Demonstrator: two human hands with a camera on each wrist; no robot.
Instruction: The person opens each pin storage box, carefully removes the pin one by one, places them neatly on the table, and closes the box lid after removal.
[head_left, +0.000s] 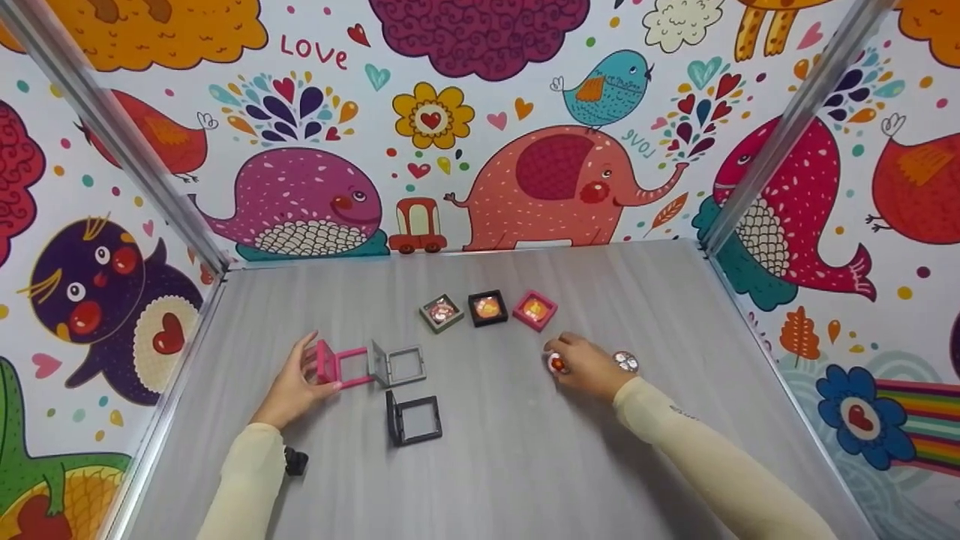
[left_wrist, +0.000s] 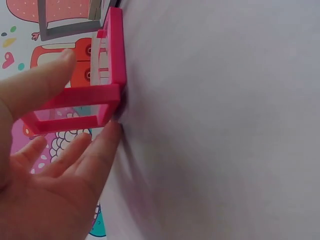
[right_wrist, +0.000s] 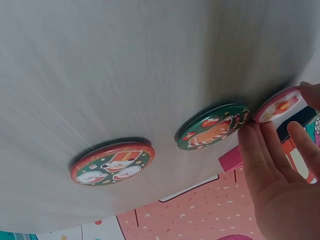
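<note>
My left hand (head_left: 289,386) is at an open pink display frame (head_left: 356,366), its thumb and fingers on either side of the upright lid. In the left wrist view the fingers are fairly straight, and one fingertip lies at the corner of the pink frame (left_wrist: 117,50). My right hand (head_left: 589,367) pinches a round badge (head_left: 556,363) between thumb and fingers. The right wrist view shows this badge (right_wrist: 280,106) with a pink-red rim. Beside it lies a green badge (right_wrist: 212,132), hidden under the hand in the head view. A red-rimmed badge (right_wrist: 115,167) lies farther along.
An open grey frame (head_left: 405,365) touches or nearly touches the pink one. Nearer stands an open black frame (head_left: 420,420). At the back are three frames with round pictures inside: grey-green (head_left: 440,311), black (head_left: 488,307) and pink (head_left: 535,310). Patterned walls enclose the table (head_left: 510,457).
</note>
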